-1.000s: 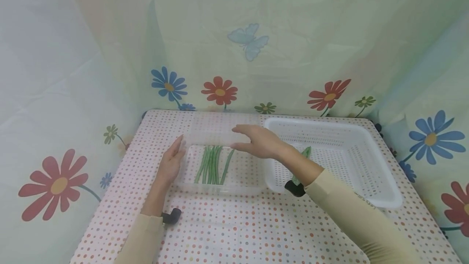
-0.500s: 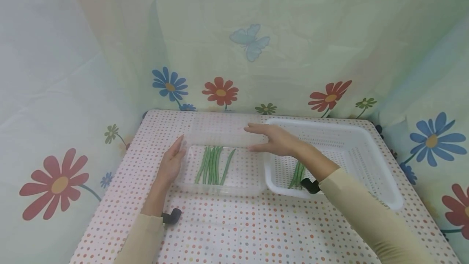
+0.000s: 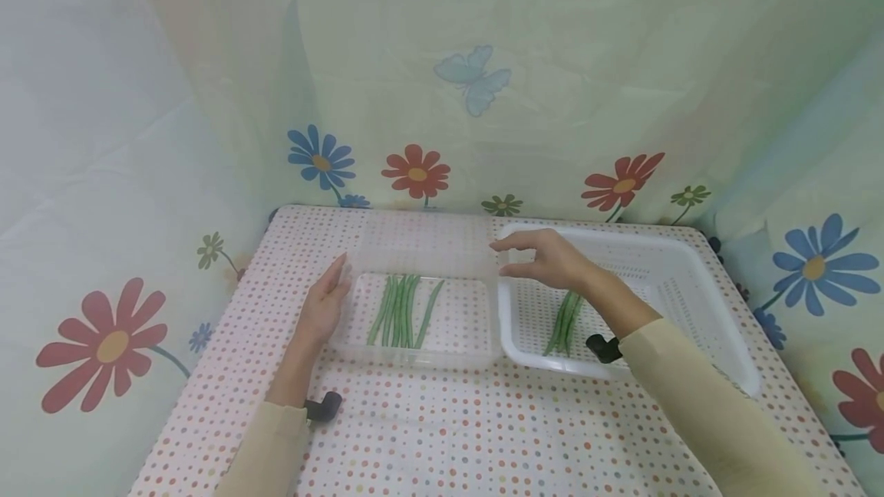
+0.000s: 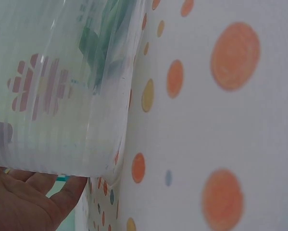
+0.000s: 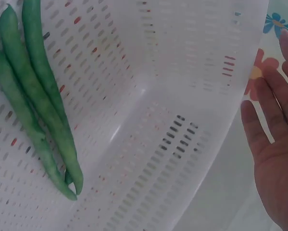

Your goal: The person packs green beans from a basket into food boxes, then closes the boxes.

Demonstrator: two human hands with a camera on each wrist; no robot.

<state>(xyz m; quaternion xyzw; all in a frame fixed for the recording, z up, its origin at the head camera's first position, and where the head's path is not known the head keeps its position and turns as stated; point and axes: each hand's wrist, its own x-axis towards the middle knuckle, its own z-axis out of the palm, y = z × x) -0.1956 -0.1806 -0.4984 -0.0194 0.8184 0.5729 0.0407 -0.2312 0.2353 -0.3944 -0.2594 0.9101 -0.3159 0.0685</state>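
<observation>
A clear plastic container stands on the dotted cloth with several green beans lying lengthwise in its left part and one bean apart to their right. My left hand rests with extended fingers against the container's left wall; the left wrist view shows the fingertips at that wall. To the right, a few green beans lie at the left side of a white perforated basket. My right hand hovers over the basket's left rim, thumb and fingers spread, holding nothing.
The basket's raised left rim stands right beside the container. Behind the table hangs a flowered curtain, with more curtain on both sides. A dotted cloth covers the table in front.
My right hand has moved right, from above the container to the basket's left rim, and the basket's beans have come into fuller view. My left hand has stayed at the container's wall.
</observation>
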